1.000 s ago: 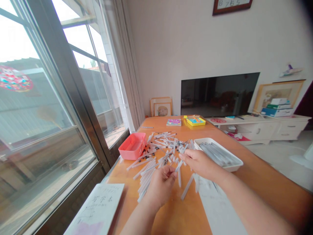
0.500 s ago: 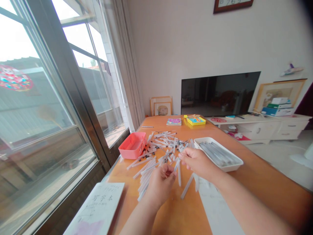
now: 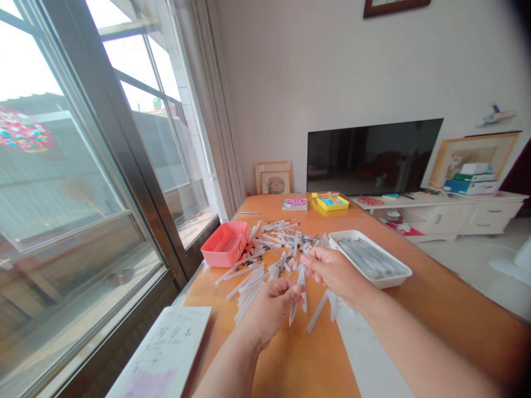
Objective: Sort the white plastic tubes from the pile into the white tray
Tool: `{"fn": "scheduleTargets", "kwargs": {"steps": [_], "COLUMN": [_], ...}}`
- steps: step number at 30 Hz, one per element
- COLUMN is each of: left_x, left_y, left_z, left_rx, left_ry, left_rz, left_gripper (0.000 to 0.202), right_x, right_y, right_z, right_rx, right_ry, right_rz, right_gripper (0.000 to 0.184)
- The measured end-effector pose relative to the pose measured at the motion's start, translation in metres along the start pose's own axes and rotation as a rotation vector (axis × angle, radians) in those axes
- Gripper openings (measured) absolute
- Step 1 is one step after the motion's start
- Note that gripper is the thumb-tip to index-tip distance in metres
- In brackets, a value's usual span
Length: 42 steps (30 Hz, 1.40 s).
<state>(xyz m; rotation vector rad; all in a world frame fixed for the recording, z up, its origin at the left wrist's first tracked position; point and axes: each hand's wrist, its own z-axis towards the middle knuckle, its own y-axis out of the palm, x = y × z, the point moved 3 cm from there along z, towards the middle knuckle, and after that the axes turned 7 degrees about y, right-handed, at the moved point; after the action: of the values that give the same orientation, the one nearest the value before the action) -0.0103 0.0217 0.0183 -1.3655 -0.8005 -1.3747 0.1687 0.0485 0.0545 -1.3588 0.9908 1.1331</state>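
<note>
A slim translucent pen (image 3: 293, 315) slants tip-down between my hands. My left hand (image 3: 272, 308) is closed, thumb and fingers pinching it around the middle. Just above, my right hand (image 3: 329, 270) pinches its upper end, the fingertips partly hiding it. Beyond and beside both hands, many loose clear pen barrels, caps and dark-tipped parts (image 3: 282, 237) lie scattered on the wooden table (image 3: 307, 365). To the right of my right hand stands a white tray (image 3: 398, 281) holding a row of assembled-looking grey pens (image 3: 367, 258).
A red plastic basket (image 3: 222, 260) stands at the left by the window. In front of it lies a booklet (image 3: 166, 348). A white paper sheet (image 3: 369, 354) is under my right forearm. At the far end are a small pink book (image 3: 295, 205) and a yellow box (image 3: 334, 205).
My left hand has turned slightly and closed on the pen. The pen's tip now shows below its fingers. My right hand has shifted slightly left, keeping hold of the upper end.
</note>
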Motion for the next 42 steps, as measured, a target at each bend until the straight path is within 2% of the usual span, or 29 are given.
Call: {"fn": "scheduleTargets", "kwargs": {"steps": [3,9,12,15,18,21,24,26,32,42], "left_x": [-0.002,0.001,-0.002,-0.008,-0.012,-0.013,-0.014,-0.015,-0.019,-0.026], "left_y": [0.003,0.003,0.0,-0.009,-0.018,-0.024,-0.027,-0.03,-0.039,-0.042], "left_z": [0.001,0.003,0.006,0.01,0.012,0.012,0.012,0.012,0.013,0.014], "left_rx": [-0.035,0.076,0.1,0.217,0.363,0.446,0.516,0.567,0.659,0.692], "left_ry": [0.024,0.128,0.135,0.097,0.038,-0.01,-0.023,-0.025,-0.062,-0.069], "left_rz": [-0.037,0.184,0.15,0.077,-0.002,-0.099,-0.204,-0.264,-0.369,-0.419], "left_gripper": [0.036,0.027,0.027,0.03,0.033,0.038,0.043,0.047,0.052,0.047], "right_x": [0.001,0.003,0.003,0.004,0.012,0.027,0.044,0.051,0.053,0.052], "right_y": [0.003,0.009,0.005,-0.009,-0.024,-0.027,-0.021,-0.018,0.002,0.047], "right_z": [0.0,0.0,0.002,0.006,0.013,0.022,0.034,0.041,0.054,0.084], "right_rx": [0.012,0.088,0.084,0.165,0.287,0.276,0.252,0.251,0.196,0.176], "right_ry": [-0.001,0.016,0.036,0.032,0.047,0.021,-0.024,-0.032,-0.039,0.044], "right_rz": [0.008,-0.005,0.038,0.06,-0.041,-0.228,-0.527,-0.633,-0.802,-0.977], "right_gripper": [0.038,0.04,0.041,0.04,0.035,0.029,0.023,0.021,0.013,0.01]}}
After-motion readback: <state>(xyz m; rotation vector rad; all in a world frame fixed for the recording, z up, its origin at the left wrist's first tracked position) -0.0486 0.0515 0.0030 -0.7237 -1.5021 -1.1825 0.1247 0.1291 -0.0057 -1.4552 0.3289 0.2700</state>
